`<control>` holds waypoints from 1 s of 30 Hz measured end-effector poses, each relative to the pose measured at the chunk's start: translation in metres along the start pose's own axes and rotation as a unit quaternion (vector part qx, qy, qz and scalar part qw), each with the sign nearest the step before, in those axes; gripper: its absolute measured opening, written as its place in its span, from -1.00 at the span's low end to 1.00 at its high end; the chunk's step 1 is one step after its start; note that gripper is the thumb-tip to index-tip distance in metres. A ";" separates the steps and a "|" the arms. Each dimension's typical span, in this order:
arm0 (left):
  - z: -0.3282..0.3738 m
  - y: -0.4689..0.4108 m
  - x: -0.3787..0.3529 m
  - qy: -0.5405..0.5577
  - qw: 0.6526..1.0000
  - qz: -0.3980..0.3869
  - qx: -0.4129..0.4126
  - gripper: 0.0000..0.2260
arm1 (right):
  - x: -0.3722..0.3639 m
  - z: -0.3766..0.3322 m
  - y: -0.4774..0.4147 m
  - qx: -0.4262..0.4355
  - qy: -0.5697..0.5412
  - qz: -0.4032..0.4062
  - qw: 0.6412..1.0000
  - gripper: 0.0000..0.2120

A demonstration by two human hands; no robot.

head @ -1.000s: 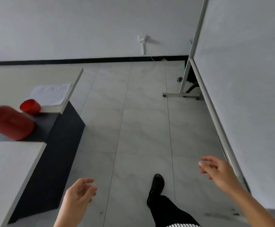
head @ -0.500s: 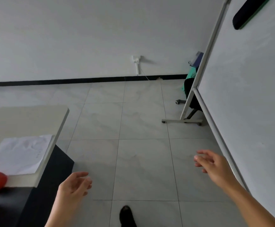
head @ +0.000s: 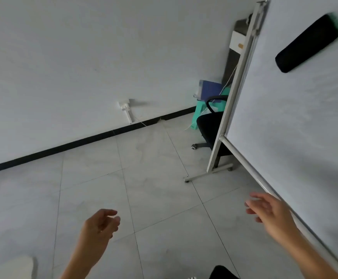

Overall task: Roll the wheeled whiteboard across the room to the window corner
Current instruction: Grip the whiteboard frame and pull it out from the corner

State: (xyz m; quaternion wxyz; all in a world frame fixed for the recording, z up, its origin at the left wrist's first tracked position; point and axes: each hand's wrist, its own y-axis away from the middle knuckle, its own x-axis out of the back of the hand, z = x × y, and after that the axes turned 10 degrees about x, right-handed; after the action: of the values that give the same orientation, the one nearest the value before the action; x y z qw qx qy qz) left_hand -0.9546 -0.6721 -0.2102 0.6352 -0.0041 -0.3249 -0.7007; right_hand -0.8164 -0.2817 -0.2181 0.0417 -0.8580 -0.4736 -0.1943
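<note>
Right now both hands are up in the air over the grey tile floor [head: 95,190] — no grip on anything. Left hand [head: 100,225] is loose, fingers curled a bit, holding nothing. Right hand [head: 270,213] is open w/ fingers spread, just beside the bottom rail of the whiteboard [head: 296,121] but not touching it. That big board fills the right side, tilted in the view, w/ a black eraser [head: 308,43] stuck up high on it. Behind its leg sits a black chair [head: 209,124] — near the white wall [head: 73,57].
</note>
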 end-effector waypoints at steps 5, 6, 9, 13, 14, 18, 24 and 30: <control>0.088 -0.092 -0.032 -0.041 0.995 -0.070 -0.052 -0.93 | -0.008 -0.001 -0.057 -0.034 -0.011 0.059 0.998 -0.87; 0.103 -0.110 -0.042 -0.047 0.994 -0.081 -0.057 -0.93 | -0.009 -0.001 -0.072 -0.042 -0.015 0.071 0.997 -0.87; 0.149 -0.161 -0.074 -0.061 0.990 -0.104 -0.069 -0.93 | -0.011 0.005 -0.129 -0.067 -0.021 0.104 0.992 -0.86; 0.223 -0.221 -0.114 -0.081 0.985 -0.127 -0.087 -0.92 | -0.009 -0.002 -0.218 -0.086 -0.023 0.133 0.987 -0.85; 0.246 -0.233 -0.123 -0.092 0.981 -0.138 -0.098 -0.92 | -0.009 -0.010 -0.240 -0.086 -0.024 0.138 0.986 -0.85; 0.342 -0.281 -0.168 -0.133 0.959 -0.184 -0.170 -0.88 | -0.006 -0.040 -0.325 -0.057 -0.006 0.143 0.988 -0.86; 0.459 -0.330 -0.243 -0.163 0.901 -0.292 -0.277 -0.81 | -0.007 -0.071 -0.400 -0.021 0.033 0.161 0.986 -0.81; 0.558 -0.363 -0.333 -0.170 0.787 -0.465 -0.369 -0.51 | -0.027 -0.078 -0.446 -0.056 0.112 0.234 0.964 -0.63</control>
State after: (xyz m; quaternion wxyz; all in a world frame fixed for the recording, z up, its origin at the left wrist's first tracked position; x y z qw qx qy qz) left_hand -1.4418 -0.1266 -0.0729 0.1176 -0.2055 -0.1072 -0.9656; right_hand -1.2218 -0.0789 -0.2061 0.0907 -0.9186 -0.2403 -0.3003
